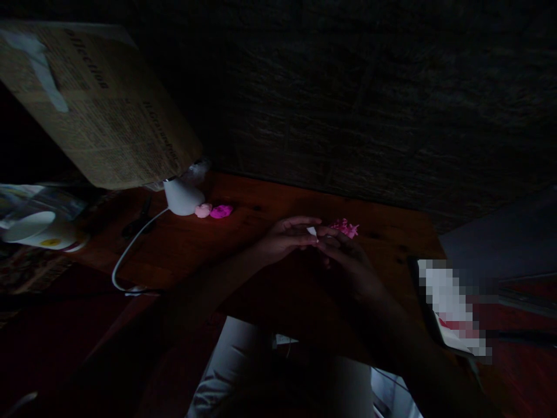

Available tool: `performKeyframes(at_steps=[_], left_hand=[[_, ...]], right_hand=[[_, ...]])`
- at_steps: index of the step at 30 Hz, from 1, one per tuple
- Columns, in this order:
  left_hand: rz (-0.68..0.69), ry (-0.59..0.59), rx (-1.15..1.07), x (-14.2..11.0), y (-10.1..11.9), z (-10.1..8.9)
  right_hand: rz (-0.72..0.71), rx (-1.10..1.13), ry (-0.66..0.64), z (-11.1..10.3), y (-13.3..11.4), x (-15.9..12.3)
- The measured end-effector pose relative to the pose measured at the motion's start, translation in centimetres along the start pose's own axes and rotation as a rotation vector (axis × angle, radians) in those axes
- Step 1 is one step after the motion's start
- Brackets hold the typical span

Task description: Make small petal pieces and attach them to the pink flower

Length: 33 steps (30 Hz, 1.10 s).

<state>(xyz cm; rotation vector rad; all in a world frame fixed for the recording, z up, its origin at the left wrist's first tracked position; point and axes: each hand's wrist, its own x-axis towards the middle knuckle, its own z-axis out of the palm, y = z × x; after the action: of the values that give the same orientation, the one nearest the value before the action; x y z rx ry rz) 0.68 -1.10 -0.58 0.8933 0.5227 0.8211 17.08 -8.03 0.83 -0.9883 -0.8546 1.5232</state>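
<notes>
Over the wooden table, my left hand [281, 241] and my right hand [348, 255] meet, fingertips together. Between them is a small white piece [312, 231], perhaps paper or clay; the dim light hides its exact kind. My left thumb and fingers are closed around it, and my right fingertips pinch at its lower edge. Just behind my right hand lies a pink frilly clump [347, 227], partly covered by the fingers. Farther left, a pale pink lump [203, 210] and a magenta lump [221, 211] sit side by side against the lamp base.
A lamp with a newsprint shade [117, 110] stands on a white base [183, 196], its cord [119, 264] looping forward. Dark scissors [139, 223] and a tipped paper cup [41, 232] are at left. At right is a blurred-out screen device [450, 307]. A dark wall rises behind the table [383, 278].
</notes>
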Motion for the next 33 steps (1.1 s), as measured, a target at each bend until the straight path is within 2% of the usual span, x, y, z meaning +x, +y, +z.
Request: performKeyframes(at_steps=[6,14,24,33], left_hand=[[-0.006,0.029,-0.059,-0.08,0.2,0.21],[-0.001,0.062,-0.008,0.03,0.23,0.26],[0.053,0.064,0.086,0.0,-0.03,0.51],[0.06,0.053,0.146,0.0,-0.32,0.07]], right_hand=[[-0.005,-0.006,0.04,0.12,-0.23,-0.12],[-0.019,0.007,0.054,0.13,-0.17,-0.22],[-0.167,-0.193,0.145,0.25,-0.28,-0.42],[-0.237,-0.251,0.171,0.18,-0.19,-0.59]])
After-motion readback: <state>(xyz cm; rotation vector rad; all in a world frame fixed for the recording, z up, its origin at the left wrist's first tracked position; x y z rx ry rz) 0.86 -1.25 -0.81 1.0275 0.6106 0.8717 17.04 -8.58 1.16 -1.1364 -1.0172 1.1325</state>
